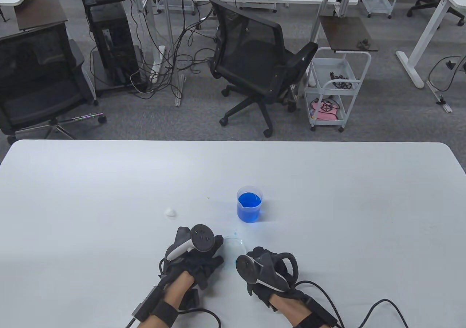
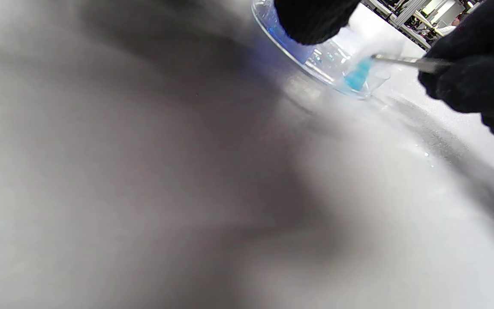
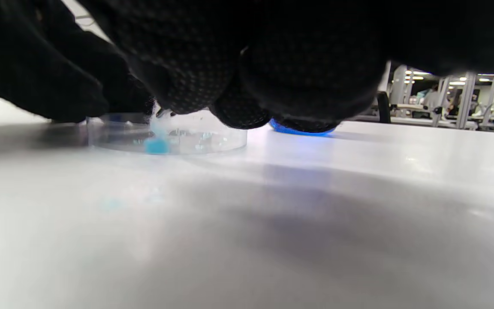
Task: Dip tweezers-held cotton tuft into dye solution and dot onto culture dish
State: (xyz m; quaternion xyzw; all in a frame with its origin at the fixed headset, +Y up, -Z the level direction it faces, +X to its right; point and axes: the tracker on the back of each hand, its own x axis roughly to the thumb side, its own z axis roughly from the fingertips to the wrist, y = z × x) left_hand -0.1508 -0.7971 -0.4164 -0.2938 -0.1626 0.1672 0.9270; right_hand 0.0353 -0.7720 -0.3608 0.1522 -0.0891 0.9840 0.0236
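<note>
Now right hand (image 1: 267, 269) fingers pinching tweezers (image 2: 410, 62), blue tuft (image 2: 357, 75) in dish (image 3: 167, 135), left fingers unclear

Most of the frame is a blurred, shadowed stretch of white table (image 2: 401, 223). At the top, a clear round dish (image 2: 315, 64) sits on it, with a black gloved fingertip (image 2: 311, 19) of the left hand over its rim. From the right, the right hand (image 2: 474, 64) grips metal tweezers (image 2: 414, 62), whose tip holds a cotton tuft (image 2: 358, 75), blue at its lower end, down inside the dish.
</note>
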